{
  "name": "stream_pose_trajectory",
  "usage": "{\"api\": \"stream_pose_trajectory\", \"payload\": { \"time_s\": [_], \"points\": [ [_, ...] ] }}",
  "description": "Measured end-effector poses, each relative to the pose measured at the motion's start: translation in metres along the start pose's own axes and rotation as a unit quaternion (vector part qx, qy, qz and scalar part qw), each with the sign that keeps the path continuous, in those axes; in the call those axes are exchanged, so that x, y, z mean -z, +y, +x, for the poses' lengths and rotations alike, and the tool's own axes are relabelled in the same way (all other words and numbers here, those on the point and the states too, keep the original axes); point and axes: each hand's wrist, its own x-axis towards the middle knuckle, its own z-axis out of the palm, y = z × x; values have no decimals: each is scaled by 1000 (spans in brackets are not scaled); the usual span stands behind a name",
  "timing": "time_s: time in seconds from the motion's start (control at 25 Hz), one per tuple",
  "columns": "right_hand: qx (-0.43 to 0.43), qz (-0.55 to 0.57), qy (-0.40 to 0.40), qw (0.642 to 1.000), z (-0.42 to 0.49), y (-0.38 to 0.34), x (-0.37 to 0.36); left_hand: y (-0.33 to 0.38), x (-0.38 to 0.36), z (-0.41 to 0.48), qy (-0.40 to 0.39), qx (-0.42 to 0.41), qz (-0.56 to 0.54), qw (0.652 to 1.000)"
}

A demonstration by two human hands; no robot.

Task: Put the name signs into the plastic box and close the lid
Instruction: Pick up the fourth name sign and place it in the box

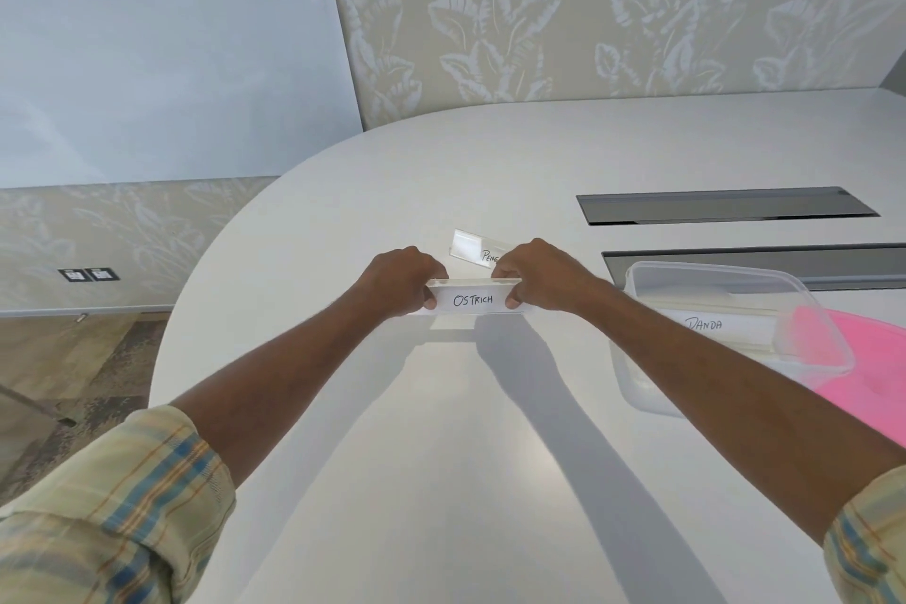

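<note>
Table (441, 432): large, white, with a rounded far-left end; carries every item below. Two dark rectangular inset panels (725, 206) lie in its top at the far right, one behind the other.

Lid (863, 383): pink, flat on the table at the right edge, partly behind and under the box.

Plastic box (647, 387): clear, rectangular, open-topped, on the table at the right, just beyond the right forearm. Holds a name sign reading "PANDA" (706, 325), lying inside along its length.

Sleeves (122, 505): pale yellow plaid with blue and orange lines, rolled back on both forearms.

Left hand (399, 282): fingers closed on the left end of the "OSTRICH" sign, thumb on its front face.

Right hand (539, 275): fingers closed on the right end of the same sign, thumb on its front face.

"OSTRICH" name sign (473, 300): clear holder with white card, held level between both hands near the table's middle, lettering facing the camera; whether it touches the table cannot be told.

"PENG…" name sign (478, 248): just behind the hands on the table, right end hidden by the right hand.
</note>
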Motion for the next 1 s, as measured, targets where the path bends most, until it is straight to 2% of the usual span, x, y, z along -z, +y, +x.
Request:
{"api": "stream_pose_trajectory", "payload": {
  "time_s": [0.48, 1.0],
  "points": [
    [-2, -11, 58, 998, -66, 47, 72, 87, 57, -1, 57, -46, 25, 997],
    [-95, -9, 70, 993, -155, 163, 119, 234, 60, 37, 65, -128, 5, 990]
  ]
}}
